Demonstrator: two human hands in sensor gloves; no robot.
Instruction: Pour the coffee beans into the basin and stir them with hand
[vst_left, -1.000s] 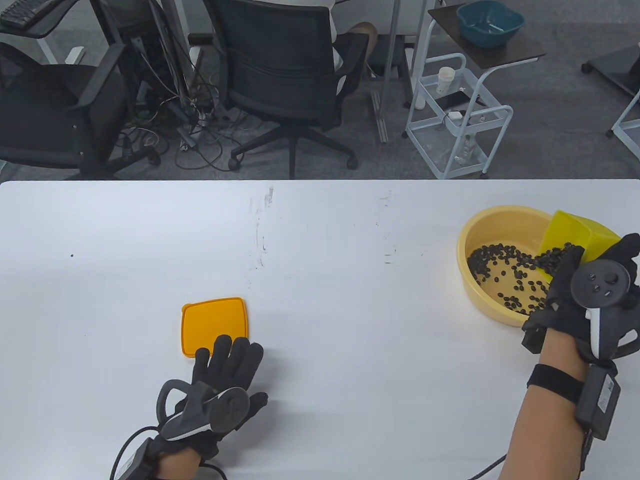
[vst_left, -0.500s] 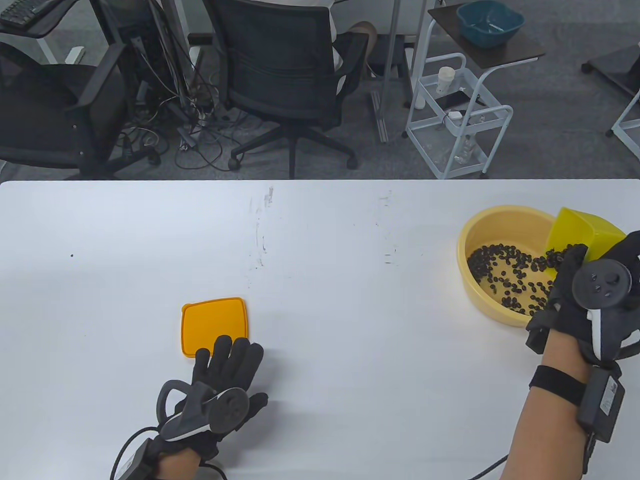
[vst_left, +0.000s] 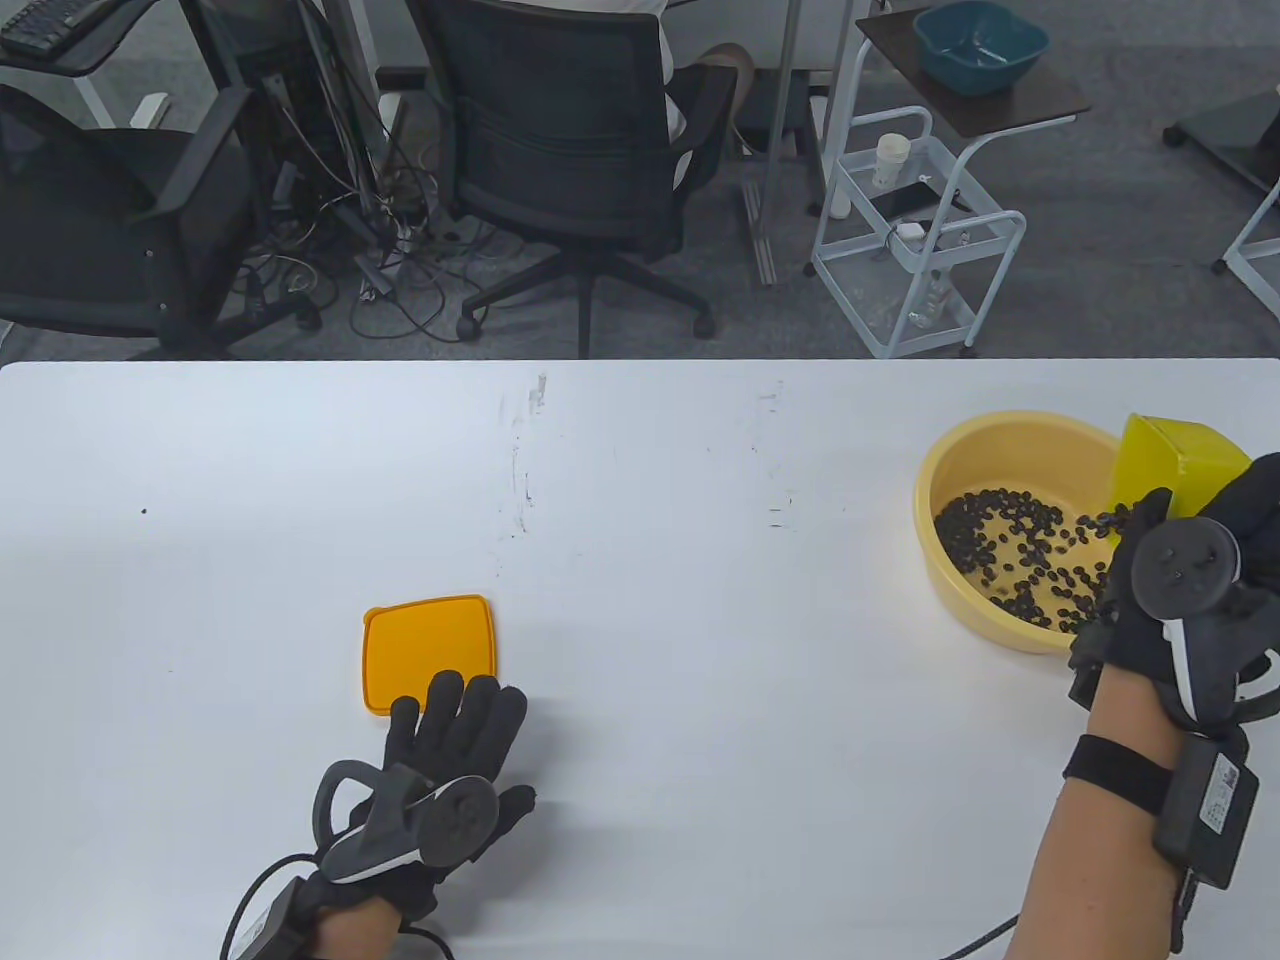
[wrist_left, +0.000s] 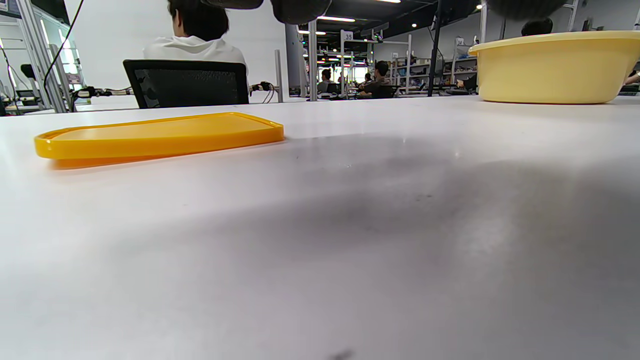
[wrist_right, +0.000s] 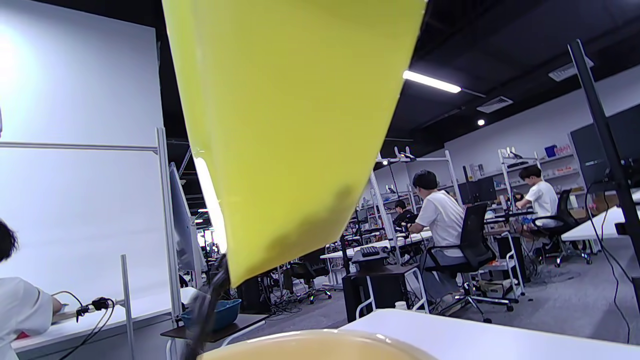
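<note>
Table view: right hand (vst_left: 1180, 590) tips unlabelled yellow container (vst_left: 1175, 465) over basin (vst_left: 990, 435).

- Basin (vst_left: 1010, 440) — a round, pale yellow plastic tub standing upright near the table's right edge; in the left wrist view (wrist_left: 555, 67) its outer wall tapers toward the base.
- Coffee beans (vst_left: 1010, 560) — small and dark, scattered loosely over the basin floor, thickest toward the right and near side.
- Yellow container (vst_left: 1175, 465) — bright yellow, square-sided, tipped steeply with its mouth down over the basin's right rim; a few beans sit at its lip.
</note>
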